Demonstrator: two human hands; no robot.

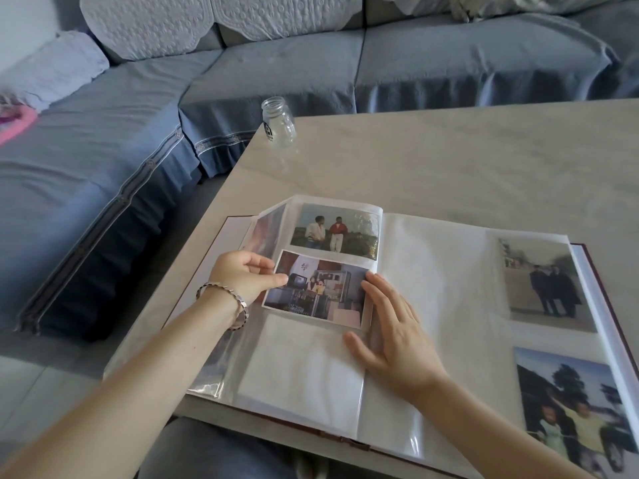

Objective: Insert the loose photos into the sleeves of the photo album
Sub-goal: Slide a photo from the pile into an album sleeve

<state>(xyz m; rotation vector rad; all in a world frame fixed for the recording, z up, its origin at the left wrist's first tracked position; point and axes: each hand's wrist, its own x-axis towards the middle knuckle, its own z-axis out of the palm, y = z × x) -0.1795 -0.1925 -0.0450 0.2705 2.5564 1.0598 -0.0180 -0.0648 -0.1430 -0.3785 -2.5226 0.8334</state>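
Observation:
The photo album (432,278) lies open on the table, its plastic sleeves facing up. My left hand (242,276), with a bracelet on the wrist, pinches the left edge of a loose photo (320,292) of people in a room, which lies over the middle sleeve of the left page. My right hand (390,330) rests flat with spread fingers on the page at the photo's right edge. Above it a photo of two men (335,231) sits in the top sleeve. The bottom sleeve (304,368) of that page holds no photo. Two more photos (543,281) (574,409) fill the right page.
A small clear glass jar (278,122) stands near the table's far left corner. The pale table top (449,160) stretches behind the album. A blue-covered sofa (173,98) wraps around the left and far sides, close to the table edge.

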